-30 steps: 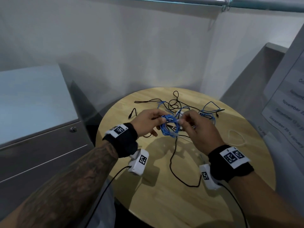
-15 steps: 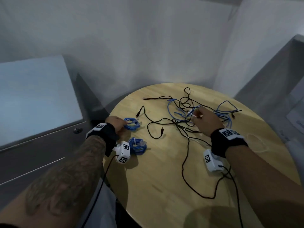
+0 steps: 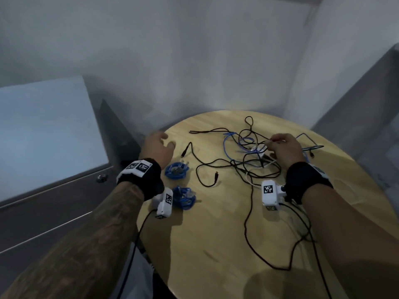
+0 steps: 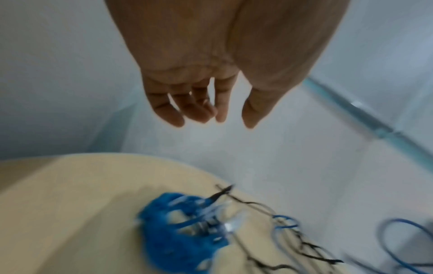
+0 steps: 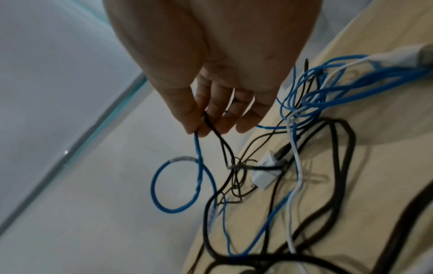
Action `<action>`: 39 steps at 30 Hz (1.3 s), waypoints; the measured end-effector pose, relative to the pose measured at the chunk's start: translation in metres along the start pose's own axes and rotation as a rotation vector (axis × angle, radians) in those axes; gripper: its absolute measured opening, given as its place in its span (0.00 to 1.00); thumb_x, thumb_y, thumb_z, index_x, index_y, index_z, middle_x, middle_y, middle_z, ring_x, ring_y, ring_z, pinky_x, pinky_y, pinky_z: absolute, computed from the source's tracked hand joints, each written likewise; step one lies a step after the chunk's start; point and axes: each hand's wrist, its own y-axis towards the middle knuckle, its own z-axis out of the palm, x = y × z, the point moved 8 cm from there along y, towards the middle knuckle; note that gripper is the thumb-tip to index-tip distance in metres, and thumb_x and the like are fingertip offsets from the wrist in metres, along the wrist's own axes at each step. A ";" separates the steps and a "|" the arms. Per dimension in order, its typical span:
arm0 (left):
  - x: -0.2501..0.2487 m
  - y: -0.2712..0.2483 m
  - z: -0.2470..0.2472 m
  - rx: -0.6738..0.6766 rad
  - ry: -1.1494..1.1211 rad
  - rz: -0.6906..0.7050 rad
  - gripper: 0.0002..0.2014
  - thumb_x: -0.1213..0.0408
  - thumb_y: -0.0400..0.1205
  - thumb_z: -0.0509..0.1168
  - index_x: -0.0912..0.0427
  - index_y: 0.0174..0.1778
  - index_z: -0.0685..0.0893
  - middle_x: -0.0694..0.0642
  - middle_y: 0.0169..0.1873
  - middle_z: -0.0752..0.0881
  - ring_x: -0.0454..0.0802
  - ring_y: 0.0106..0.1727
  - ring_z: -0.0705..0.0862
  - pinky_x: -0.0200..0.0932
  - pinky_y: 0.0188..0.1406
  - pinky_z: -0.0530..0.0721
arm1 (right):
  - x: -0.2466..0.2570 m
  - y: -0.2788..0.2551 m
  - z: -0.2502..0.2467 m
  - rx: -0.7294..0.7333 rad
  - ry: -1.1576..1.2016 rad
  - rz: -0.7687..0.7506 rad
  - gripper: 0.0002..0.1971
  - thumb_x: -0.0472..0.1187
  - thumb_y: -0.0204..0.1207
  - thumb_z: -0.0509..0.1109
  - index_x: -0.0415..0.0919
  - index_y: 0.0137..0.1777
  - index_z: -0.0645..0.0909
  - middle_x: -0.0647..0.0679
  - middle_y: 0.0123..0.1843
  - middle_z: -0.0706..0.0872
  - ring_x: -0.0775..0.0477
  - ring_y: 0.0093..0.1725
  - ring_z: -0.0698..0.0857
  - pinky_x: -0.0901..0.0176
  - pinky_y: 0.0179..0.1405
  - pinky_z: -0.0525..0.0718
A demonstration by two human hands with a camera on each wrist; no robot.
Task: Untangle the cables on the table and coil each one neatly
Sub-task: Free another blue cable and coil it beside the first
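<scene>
Two coiled blue cables lie at the left of the round wooden table (image 3: 216, 244): the farther coil (image 3: 176, 169) and the nearer coil (image 3: 184, 197). My left hand (image 3: 167, 140) hovers open above the farther coil (image 4: 178, 228) and holds nothing, fingers relaxed (image 4: 211, 115). At the back right lies a tangle (image 3: 248, 152) of black, blue and white cables. My right hand (image 3: 272, 141) is raised over it. Its thumb and fingers (image 5: 199, 128) pinch a blue cable (image 5: 199, 166) and a thin black cable (image 5: 222, 140) together. A white plug block (image 5: 267, 174) lies inside the tangle.
A grey cabinet (image 3: 54, 169) stands close to the table's left edge. Walls close in behind, and a grey panel (image 3: 367, 104) rises at the right. One long black cable (image 3: 248, 223) trails from the tangle toward the front edge.
The blue coil once held in both hands now lies at the left beside the other coil. My left hand has let go and lifted. My right hand reached into the tangle and pinched cables.
</scene>
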 end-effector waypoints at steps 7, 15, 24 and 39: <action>-0.175 -0.083 0.082 0.288 -0.023 0.618 0.24 0.57 0.82 0.68 0.52 0.74 0.74 0.53 0.69 0.71 0.51 0.53 0.81 0.41 0.62 0.76 | 0.019 -0.037 -0.041 0.149 0.192 -0.044 0.11 0.30 0.78 0.76 0.45 0.46 0.79 0.39 0.44 0.84 0.43 0.42 0.83 0.54 0.39 0.83; -0.210 -0.093 0.116 0.368 -0.321 0.407 0.12 0.60 0.86 0.61 0.58 0.42 0.86 0.53 0.27 0.85 0.38 0.21 0.79 0.35 0.24 0.74 | 0.006 -0.052 -0.101 0.019 -0.108 -0.128 0.04 0.30 0.80 0.71 0.38 0.49 0.80 0.38 0.49 0.90 0.41 0.49 0.89 0.50 0.50 0.86; -0.280 -0.112 0.034 0.350 -0.611 0.471 0.14 0.57 0.88 0.59 0.61 0.45 0.84 0.61 0.29 0.84 0.43 0.19 0.79 0.41 0.23 0.75 | 0.034 -0.063 -0.085 0.068 -0.424 -0.326 0.33 0.49 0.80 0.74 0.46 0.83 0.68 0.49 0.75 0.75 0.43 0.64 0.82 0.46 0.68 0.80; -0.239 -0.106 0.093 0.448 -0.782 0.109 0.26 0.36 0.83 0.56 0.52 0.69 0.71 0.54 0.62 0.81 0.55 0.50 0.88 0.49 0.37 0.86 | 0.086 -0.069 -0.100 0.177 0.415 -0.210 0.13 0.37 0.91 0.57 0.40 0.49 0.82 0.45 0.45 0.91 0.52 0.34 0.83 0.60 0.43 0.86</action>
